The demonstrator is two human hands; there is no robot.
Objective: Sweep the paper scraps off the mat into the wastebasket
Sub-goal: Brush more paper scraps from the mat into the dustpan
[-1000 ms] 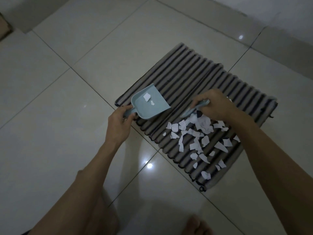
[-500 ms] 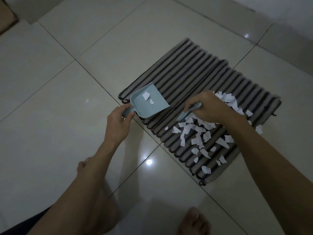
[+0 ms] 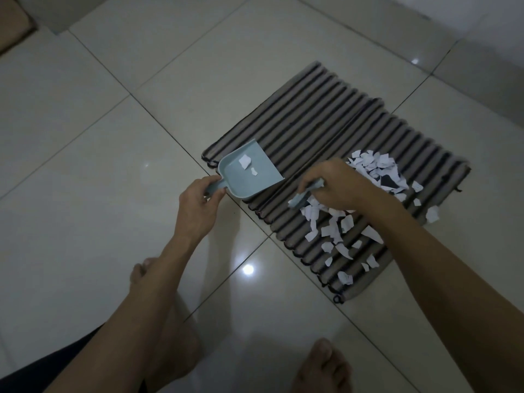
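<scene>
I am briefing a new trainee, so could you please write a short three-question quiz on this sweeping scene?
1. True or false: the dustpan holds no scraps.
2. Which hand grips the brush? A left, B right.
3. Fill in: most paper scraps lie on the striped ____.

Key: 1 false, two scraps lie in it; 2 B, the right hand, while the left hand holds the dustpan's handle; 3 mat.

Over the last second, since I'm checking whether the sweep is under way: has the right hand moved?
Yes. Against the mat, the right hand gripping the brush has shifted left toward the dustpan, uncovering scraps behind it.
</scene>
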